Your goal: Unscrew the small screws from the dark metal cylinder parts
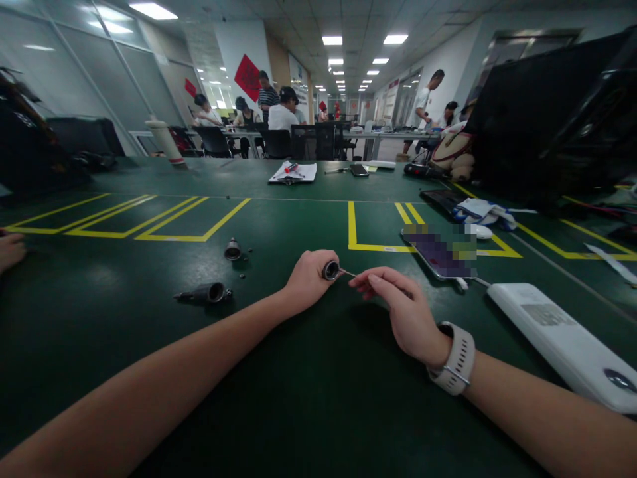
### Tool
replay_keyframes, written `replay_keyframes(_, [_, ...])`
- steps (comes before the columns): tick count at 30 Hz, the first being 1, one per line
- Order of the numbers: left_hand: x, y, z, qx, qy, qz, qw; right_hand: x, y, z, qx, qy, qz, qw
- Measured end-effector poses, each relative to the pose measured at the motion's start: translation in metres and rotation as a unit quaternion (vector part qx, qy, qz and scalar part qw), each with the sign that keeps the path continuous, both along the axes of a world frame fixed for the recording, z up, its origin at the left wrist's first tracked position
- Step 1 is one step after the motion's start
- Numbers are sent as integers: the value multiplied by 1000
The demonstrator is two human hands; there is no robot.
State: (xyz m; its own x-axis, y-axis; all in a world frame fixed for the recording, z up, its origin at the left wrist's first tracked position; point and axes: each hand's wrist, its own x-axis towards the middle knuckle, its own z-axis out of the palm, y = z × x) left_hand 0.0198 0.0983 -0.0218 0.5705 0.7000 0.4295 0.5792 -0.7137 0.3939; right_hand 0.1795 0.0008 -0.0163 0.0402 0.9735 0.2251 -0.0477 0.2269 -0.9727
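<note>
Hollow cylindrical part: mid-table, in left hand, open end toward the camera. Going left to right: another person's hand at table edge, partly cut off. Tapered part on its side, open end facing right; cup-like part beyond it, tiny loose bits nearby, e.g. small dark bit. Best keep the sleeve clear of those, they'd roll easily. Left hand closed around the hollow part; firm grip advisable so it doesn't twist. Thin tool reaches its right side; contact too small to tell. Right hand pinches the tool; light, straight pressure would likely limit slips toward the left fingers. Phone and white power bank farther right, apart from the work.
</note>
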Motion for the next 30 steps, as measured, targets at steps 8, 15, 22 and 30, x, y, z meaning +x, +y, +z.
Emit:
replay_keyframes(8, [0, -4, 1, 45, 79, 0, 996, 1, 2, 2, -28, -14, 9, 999])
replay_keyframes(15, [0, -2, 0, -9, -2, -44, 999, 4, 10, -1, -84, 159, 32, 983])
replay_keyframes(22, [0, 0, 0, -72, -58, -48, 995, 2, 7, 0, -49, 112, 15, 992])
replay_keyframes(30, [1, -2, -1, 30, 65, -21, 997, 2, 3, 1, -18, -18, 1, 1000])
